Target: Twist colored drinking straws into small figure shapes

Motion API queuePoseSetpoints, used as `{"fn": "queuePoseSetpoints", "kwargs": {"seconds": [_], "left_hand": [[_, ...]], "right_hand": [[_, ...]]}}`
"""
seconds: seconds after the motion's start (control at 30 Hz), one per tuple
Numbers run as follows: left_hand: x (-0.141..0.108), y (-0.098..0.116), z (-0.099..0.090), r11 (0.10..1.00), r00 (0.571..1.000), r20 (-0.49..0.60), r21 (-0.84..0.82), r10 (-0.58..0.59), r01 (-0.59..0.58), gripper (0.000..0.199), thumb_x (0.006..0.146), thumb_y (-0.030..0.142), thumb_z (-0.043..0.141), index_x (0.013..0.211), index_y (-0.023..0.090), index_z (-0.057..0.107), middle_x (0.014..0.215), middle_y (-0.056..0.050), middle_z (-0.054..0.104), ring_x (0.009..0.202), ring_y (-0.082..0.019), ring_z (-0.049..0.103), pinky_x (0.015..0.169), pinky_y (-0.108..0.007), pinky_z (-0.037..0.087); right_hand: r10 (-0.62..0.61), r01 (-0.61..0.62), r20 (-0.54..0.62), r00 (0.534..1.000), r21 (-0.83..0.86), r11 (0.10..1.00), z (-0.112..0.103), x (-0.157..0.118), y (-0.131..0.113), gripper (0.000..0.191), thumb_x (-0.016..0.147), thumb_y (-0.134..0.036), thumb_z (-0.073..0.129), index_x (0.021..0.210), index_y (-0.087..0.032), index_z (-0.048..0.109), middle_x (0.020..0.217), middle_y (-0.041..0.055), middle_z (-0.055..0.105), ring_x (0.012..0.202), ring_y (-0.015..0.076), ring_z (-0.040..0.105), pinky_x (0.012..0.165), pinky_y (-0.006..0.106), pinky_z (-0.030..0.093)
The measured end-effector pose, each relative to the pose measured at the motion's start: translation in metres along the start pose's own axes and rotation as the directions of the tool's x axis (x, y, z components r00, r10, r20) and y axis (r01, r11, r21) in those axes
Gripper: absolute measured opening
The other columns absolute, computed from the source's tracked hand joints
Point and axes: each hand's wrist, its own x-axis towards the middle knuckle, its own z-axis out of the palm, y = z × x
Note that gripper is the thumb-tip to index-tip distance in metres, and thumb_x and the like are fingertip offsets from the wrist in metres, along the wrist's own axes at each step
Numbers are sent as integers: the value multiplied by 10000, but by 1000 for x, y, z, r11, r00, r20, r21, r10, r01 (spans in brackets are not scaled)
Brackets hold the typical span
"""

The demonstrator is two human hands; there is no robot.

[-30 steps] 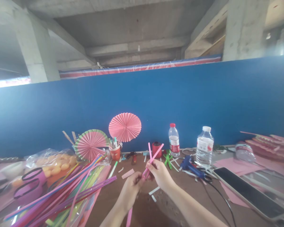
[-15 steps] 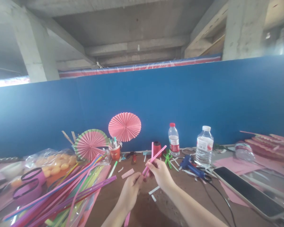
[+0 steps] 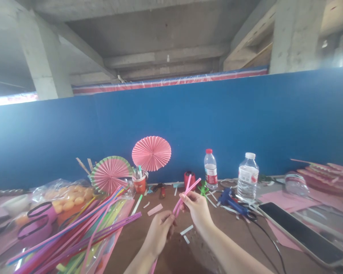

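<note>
Two pink pipe cleaners cross and twist round each other between my hands, over the brown table. My left hand pinches them at the lower part, and a pink length shows below the wrist. Higher up and to the right, my right hand grips them between thumb and fingers. Their two free ends spread in a narrow V above my right hand. Small pale paper strips lie on the table just beneath.
At left are bundled coloured pipe cleaners and bagged orange pieces. Pink paper fans and a pen cup stand behind. Rightward are two bottles, a blue glue gun and a phone.
The V of the free ends has narrowed, and its left end leans further right. My right hand has shifted slightly right. My left hand's fingers have turned a little around the stems.
</note>
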Motion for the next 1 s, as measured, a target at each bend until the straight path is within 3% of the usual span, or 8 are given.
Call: {"fn": "queuePoseSetpoints", "kwargs": {"seconds": [0.07, 0.17, 0.27, 0.47, 0.73, 1.0], "left_hand": [[-1, 4, 1, 1000, 1000, 14, 28, -6, 6, 285, 794, 408, 383, 685, 168, 493, 490, 54, 442, 342, -59, 265, 363, -188, 181], [-6, 13, 1, 972, 992, -31, 207, 119, -110, 270, 825, 379, 358, 728, 176, 507, 583, 34, 485, 424, -82, 358, 426, -200, 244], [-12, 21, 0, 855, 966, -24, 472, 257, -216, 250, 846, 333, 340, 752, 189, 522, 632, 10, 530, 586, -139, 488, 537, -224, 310], [-16, 28, -1, 675, 973, 12, 718, 229, -168, 243, 861, 269, 292, 868, 206, 527, 769, -42, 622, 716, -191, 577, 606, -247, 359], [-11, 16, 1, 533, 972, -9, 837, 234, -120, 265, 878, 269, 258, 807, 207, 506, 707, -35, 634, 648, -191, 597, 543, -237, 334], [-11, 13, 0, 604, 958, -33, 782, 286, -153, 343, 894, 304, 203, 693, 202, 461, 616, -8, 577, 562, -155, 539, 520, -227, 289]], "right_hand": [[3, -4, 2, 1000, 3, 1000, 1, -1, 1, 301, 635, -426, 657, 591, -144, 563, 426, -23, 536, 378, 93, 454, 409, 216, 359], [17, -17, -9, 1000, 12, 1000, 2, -2, 0, 311, 626, -430, 662, 566, -150, 542, 423, -22, 543, 375, 95, 463, 411, 216, 366], [43, -43, -29, 999, 22, 999, 2, -2, -1, 330, 609, -454, 664, 561, -151, 542, 414, -25, 538, 366, 94, 458, 411, 218, 375], [70, -68, -41, 997, 39, 997, 1, 0, -3, 339, 591, -467, 667, 575, -147, 556, 397, -31, 533, 351, 85, 445, 397, 207, 362], [38, -36, -31, 999, 57, 998, 1, -1, -3, 304, 627, -420, 660, 552, -146, 552, 413, -31, 533, 364, 82, 451, 405, 204, 359], [3, 0, -36, 999, 80, 997, 0, -1, -3, 260, 639, -372, 670, 588, -132, 584, 457, -13, 552, 419, 97, 489, 440, 215, 400]]}}
